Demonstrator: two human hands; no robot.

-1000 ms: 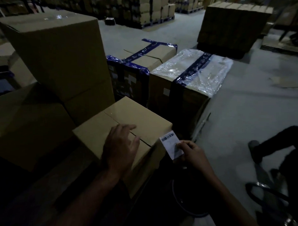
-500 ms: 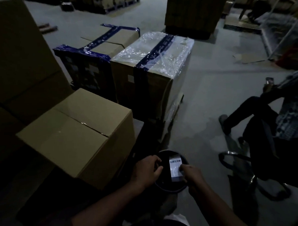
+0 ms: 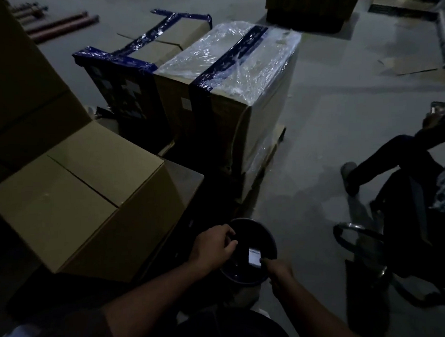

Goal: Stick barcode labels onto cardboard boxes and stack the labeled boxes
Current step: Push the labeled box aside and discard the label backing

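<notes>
Now, nearest the camera, both hands are over the round dark bin (image 3: 248, 276), which sits on the floor just beside the plain cardboard box (image 3: 91, 198). The right hand (image 3: 279, 269) pinches the barcode label (image 3: 254, 258) at its lower edge and holds it right above the bin's mouth; my read is that any peeled backing is meant to drop straight in. The left hand (image 3: 214, 246) is curled over the bin's near rim, fingers bunched as if picking at something small, though it is too dark to tell what, if anything, it holds. The label shows only a pale face with a faint dark band along the top; none of it can be read.

The plain cardboard box, left of the bin, lies closed with its flap seam up and no sticker showing on the faces in view. It looks like the next to be labelled, parked close so the reach is short. Behind that box rises a taller stack of cartons (image 3: 24, 87). Beyond the bin, further off, stand 2 bundles: a film-wrapped one (image 3: 238, 74) banded in blue tape, with a small pale patch on its side, and a blue-taped carton (image 3: 137, 60) alongside. No brand is legible. To the bin's right, a seated person (image 3: 405, 162) holds up a phone (image 3: 437, 109).
</notes>
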